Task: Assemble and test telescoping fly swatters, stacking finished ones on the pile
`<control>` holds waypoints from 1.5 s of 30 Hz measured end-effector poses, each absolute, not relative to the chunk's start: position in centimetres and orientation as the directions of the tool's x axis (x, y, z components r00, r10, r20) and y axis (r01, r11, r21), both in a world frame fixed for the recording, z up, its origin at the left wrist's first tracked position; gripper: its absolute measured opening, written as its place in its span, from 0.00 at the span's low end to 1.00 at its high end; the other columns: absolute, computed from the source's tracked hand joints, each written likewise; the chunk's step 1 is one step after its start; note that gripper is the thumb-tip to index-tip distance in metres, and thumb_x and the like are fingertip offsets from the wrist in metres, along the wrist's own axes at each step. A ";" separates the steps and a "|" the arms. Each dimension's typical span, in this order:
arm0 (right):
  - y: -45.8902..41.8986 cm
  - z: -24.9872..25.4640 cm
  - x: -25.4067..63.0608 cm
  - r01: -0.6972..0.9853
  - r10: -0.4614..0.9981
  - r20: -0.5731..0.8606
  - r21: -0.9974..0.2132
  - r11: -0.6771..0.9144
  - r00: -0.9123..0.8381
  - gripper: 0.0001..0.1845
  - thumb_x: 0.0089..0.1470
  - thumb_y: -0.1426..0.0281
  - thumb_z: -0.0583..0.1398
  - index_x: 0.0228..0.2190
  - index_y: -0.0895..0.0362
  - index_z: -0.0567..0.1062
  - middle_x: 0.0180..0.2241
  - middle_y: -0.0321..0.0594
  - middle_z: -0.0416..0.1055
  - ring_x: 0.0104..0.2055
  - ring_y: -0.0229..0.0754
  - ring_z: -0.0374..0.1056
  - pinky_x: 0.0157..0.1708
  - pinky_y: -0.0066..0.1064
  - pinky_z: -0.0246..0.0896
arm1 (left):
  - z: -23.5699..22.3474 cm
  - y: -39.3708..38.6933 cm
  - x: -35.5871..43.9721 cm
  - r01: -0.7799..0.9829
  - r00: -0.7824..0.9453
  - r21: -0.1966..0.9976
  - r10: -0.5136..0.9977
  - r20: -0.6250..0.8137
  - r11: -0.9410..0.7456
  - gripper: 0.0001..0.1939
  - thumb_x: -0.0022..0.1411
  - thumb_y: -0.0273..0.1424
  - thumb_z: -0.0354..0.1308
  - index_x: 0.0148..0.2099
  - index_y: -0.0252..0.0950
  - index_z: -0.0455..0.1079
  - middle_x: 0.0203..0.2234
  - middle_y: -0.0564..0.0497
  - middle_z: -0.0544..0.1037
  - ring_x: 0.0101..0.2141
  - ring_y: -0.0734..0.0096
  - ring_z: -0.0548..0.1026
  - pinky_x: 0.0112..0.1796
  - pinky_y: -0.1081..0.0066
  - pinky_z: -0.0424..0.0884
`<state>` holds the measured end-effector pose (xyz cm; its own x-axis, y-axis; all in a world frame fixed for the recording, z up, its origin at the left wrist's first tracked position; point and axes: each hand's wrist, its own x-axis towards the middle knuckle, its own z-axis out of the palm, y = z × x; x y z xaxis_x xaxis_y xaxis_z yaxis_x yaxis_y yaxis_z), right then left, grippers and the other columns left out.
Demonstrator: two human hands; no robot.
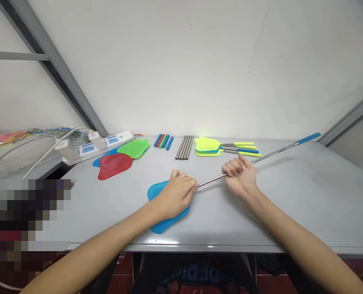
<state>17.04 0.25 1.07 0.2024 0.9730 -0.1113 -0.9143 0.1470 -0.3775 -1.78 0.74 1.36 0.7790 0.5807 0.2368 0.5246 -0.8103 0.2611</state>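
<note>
A blue fly swatter [161, 225] with a long, drawn-out metal rod and a blue grip slants across the front of the table. My left hand [178, 192] is closed over the neck where its perforated head meets the rod, hiding part of the head. Fingers of my right hand [239, 173] wrap round the middle of the rod, palm turned up. Beyond that hand the rod runs up to the right, ending in the blue grip [309, 138]. Behind my hands lies a stack of yellow and blue fly swatters [207, 143] with short rods.
Loose red, green and blue swatter heads [116, 165] overlap at the left. Several coloured grips [164, 141] and metal rods [184, 148] lie in rows at the back. A power strip [108, 141] with plugged-in chargers and cables sits at the table's left edge, near plastic bags [19, 149].
</note>
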 end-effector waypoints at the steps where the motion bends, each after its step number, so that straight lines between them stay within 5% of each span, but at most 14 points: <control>1: 0.3 1.2 17.2 -0.917 0.975 -0.109 -0.373 0.139 0.192 0.21 0.51 0.71 0.47 0.14 0.57 0.41 0.10 0.27 0.36 0.11 0.31 0.37 0.10 0.23 0.42 | 1.4 0.7 -1.7 0.524 0.778 0.259 0.580 0.242 -0.811 0.16 0.62 0.30 0.34 0.23 0.36 0.54 0.19 0.53 0.64 0.26 0.71 0.59 0.34 0.65 0.52; 12: 1.7 1.2 19.1 -0.950 0.977 -0.194 -0.311 0.025 0.089 0.16 0.45 0.75 0.49 0.16 0.56 0.45 0.12 0.28 0.45 0.12 0.30 0.44 0.13 0.25 0.48 | 1.0 1.4 -1.5 0.543 0.793 0.117 0.553 0.254 -0.832 0.17 0.63 0.32 0.32 0.25 0.35 0.54 0.21 0.52 0.64 0.25 0.72 0.59 0.34 0.67 0.54; 33: 3.0 1.6 21.9 -0.949 0.958 -0.268 -0.315 0.015 0.104 0.15 0.42 0.75 0.49 0.17 0.56 0.43 0.11 0.27 0.43 0.12 0.31 0.43 0.12 0.25 0.44 | 1.4 1.6 -1.8 0.514 0.814 0.164 0.539 0.217 -0.842 0.13 0.61 0.32 0.37 0.27 0.36 0.56 0.22 0.54 0.63 0.27 0.73 0.60 0.35 0.68 0.55; 45: 3.2 1.9 22.5 -0.894 0.929 -0.282 -0.438 0.098 0.240 0.11 0.42 0.75 0.48 0.16 0.56 0.47 0.12 0.27 0.42 0.12 0.30 0.42 0.12 0.23 0.44 | 1.5 1.8 -1.8 0.507 0.828 0.146 0.527 0.191 -0.850 0.13 0.61 0.32 0.37 0.30 0.36 0.59 0.24 0.53 0.65 0.28 0.72 0.62 0.35 0.67 0.55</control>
<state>22.45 3.19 1.89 0.2403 0.9290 -0.2816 -0.8936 0.0984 -0.4380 -1.81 1.84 1.50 0.8283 0.5266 0.1911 0.5067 -0.8498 0.1455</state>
